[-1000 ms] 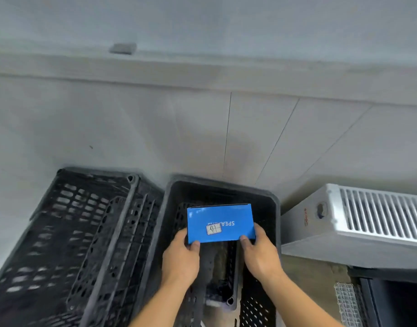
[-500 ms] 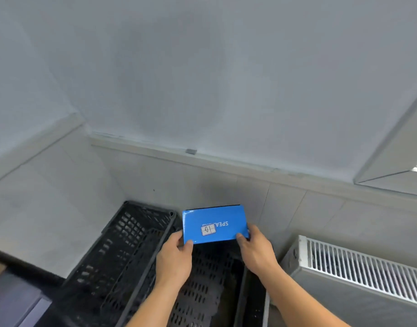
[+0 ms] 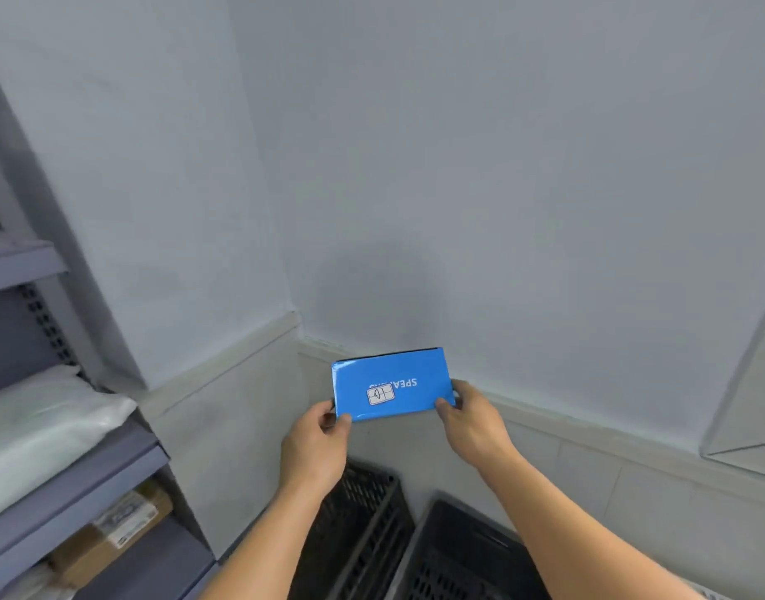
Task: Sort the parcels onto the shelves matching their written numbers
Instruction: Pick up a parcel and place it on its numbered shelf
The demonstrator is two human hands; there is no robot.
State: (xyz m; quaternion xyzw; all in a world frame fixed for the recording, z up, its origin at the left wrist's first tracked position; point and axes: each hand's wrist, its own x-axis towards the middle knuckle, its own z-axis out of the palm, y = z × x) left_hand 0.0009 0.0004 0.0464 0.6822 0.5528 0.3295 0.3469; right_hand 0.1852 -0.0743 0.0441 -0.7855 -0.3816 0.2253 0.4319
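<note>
A flat blue parcel (image 3: 415, 378) with white upside-down lettering and a small white label with handwritten marks is held in front of me, in the corner of the room. My left hand (image 3: 318, 441) pinches its lower left corner. My right hand (image 3: 469, 420) grips its lower right corner. A grey shelf unit (image 3: 69, 482) stands at the left, its upper shelf carrying a white plastic-wrapped parcel (image 3: 38, 430) and the shelf below a brown cardboard parcel (image 3: 108, 534).
Two black perforated crates (image 3: 367, 526) sit on the floor below my arms, the right crate (image 3: 467, 552) beside the left. Pale walls meet in a corner ahead. A window sill edge (image 3: 744, 426) shows at the far right.
I have lifted the blue parcel out of the crate and my view has swung up and left. The radiator has left the view and the shelf unit has come in.
</note>
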